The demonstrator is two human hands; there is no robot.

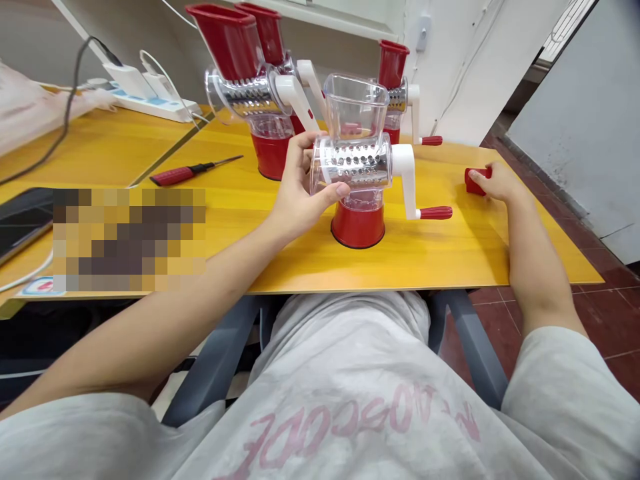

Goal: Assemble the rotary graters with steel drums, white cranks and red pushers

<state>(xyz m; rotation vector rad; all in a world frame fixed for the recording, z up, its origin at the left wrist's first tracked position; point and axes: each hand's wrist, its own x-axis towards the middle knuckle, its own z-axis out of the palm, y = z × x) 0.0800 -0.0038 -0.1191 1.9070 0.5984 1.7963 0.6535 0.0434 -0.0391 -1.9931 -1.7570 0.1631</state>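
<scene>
A rotary drum grater (357, 220) stands upright on the table, with a clear hopper, a perforated metal drum, a red base and a white crank (408, 177) with a red handle. My left hand (306, 190) is closed around the left side of its clear drum housing, thumb in front. Off to the right, near the table's far right edge, my right hand (495, 181) is closed on a small red plastic part (474, 181). My fingers cover some of that part, so its full shape is hidden.
Behind stand more rotary graters (227, 40), (394, 63) with red hoppers. A red-handled screwdriver (175, 175) lies left of my left hand. Further left are a power strip (150, 100) with cables and a dark phone-like device (23, 217). One table patch is pixelated.
</scene>
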